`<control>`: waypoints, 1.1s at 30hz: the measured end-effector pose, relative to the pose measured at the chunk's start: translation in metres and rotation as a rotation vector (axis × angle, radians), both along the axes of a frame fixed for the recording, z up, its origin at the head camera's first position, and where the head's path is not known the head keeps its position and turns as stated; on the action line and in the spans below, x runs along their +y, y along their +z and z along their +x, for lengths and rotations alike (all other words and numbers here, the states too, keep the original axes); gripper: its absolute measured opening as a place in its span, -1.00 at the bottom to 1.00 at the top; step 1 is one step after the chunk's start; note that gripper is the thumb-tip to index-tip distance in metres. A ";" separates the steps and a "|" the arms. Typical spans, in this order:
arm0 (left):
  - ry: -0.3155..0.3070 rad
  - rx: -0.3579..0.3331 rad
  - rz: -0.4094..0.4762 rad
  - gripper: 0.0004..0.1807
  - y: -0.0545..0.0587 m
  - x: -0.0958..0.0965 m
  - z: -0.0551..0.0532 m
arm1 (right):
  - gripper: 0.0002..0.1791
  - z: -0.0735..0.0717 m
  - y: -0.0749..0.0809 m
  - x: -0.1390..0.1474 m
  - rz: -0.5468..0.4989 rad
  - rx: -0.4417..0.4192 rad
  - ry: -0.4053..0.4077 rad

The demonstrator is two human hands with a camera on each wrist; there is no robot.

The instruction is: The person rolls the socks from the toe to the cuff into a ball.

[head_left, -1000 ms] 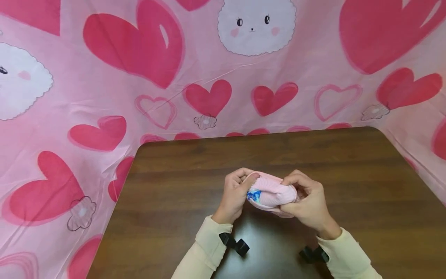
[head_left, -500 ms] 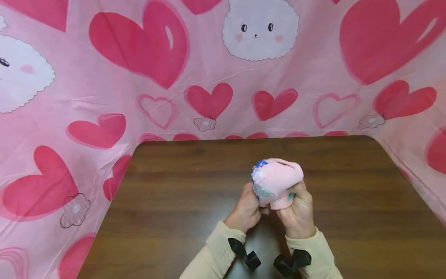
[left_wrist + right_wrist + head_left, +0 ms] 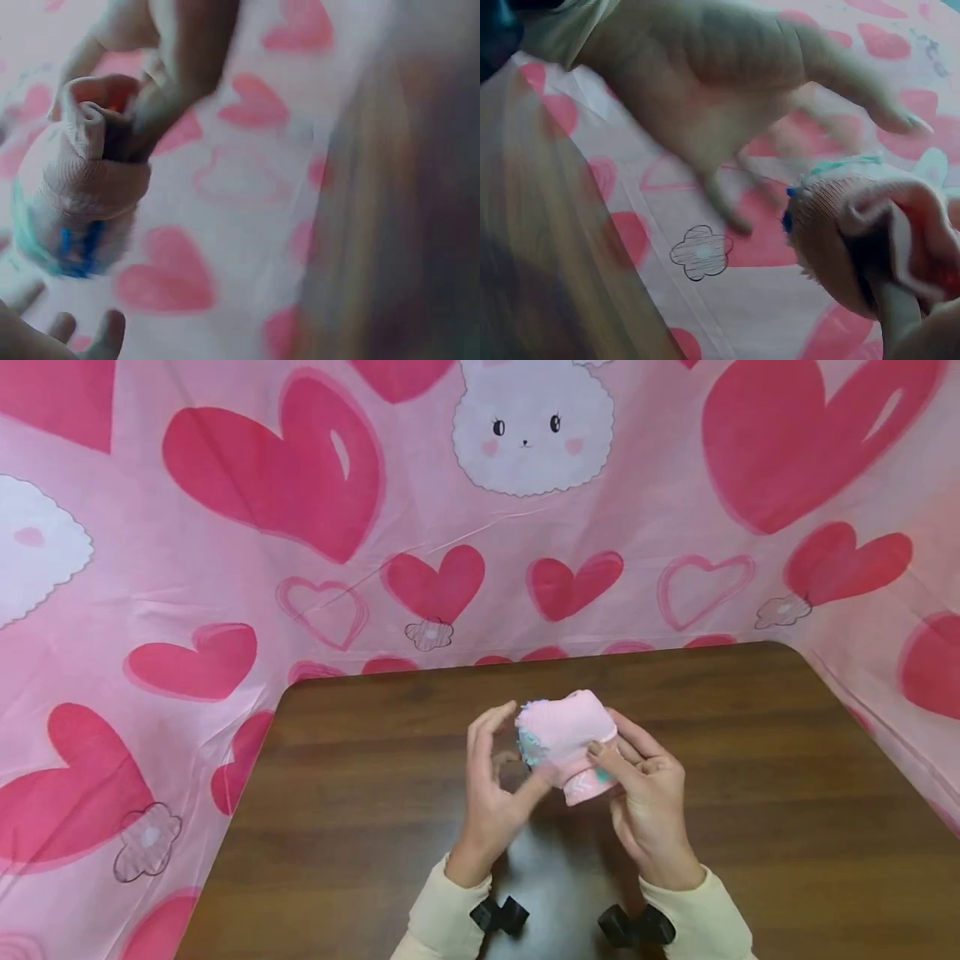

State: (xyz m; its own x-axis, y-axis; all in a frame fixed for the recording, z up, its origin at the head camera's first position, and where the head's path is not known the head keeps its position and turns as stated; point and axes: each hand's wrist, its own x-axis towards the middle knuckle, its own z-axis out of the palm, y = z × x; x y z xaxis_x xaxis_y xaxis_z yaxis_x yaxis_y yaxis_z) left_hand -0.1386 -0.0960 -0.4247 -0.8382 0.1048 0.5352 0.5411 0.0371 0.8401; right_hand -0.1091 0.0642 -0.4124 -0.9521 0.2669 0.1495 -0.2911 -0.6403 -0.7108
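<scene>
In the head view, a rolled-up bundle of pink socks (image 3: 564,733) is held above the table, with teal and blue patches on its left end. My right hand (image 3: 654,793) grips its right side, thumb in front and fingers behind. Beside the left end, my left hand (image 3: 491,789) has its fingers spread; its thumb is blurred near the bundle's lower edge. The right wrist view shows the ribbed sock bundle (image 3: 829,225) with a right finger in the cuff opening, and the left hand (image 3: 712,82) apart from it. Left fingertips (image 3: 109,334) show below the bundle in the left wrist view.
A dark brown wooden table (image 3: 360,777) lies under the hands. Behind it and at both sides hangs a pink cloth (image 3: 637,510) printed with hearts and white faces. Black camera mounts (image 3: 501,916) sit on both wrists, over cream sleeves.
The bundle was held by both hands, pulled at and turned over into a compact roll. Now my left hand has let go and spread its fingers, while the right keeps its hold.
</scene>
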 end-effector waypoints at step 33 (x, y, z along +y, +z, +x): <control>0.488 0.455 -0.581 -0.24 0.021 -0.014 -0.007 | -0.74 0.016 0.006 -0.016 1.362 0.688 -0.719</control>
State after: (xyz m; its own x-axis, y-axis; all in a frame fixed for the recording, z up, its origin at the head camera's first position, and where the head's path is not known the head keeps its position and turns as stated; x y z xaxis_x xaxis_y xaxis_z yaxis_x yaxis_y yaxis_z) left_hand -0.1460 -0.1099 -0.4034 -0.5792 0.1501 0.8012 0.6308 0.7051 0.3239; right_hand -0.0928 0.0485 -0.4066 -0.3679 -0.0770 0.9267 -0.6994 0.6797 -0.2211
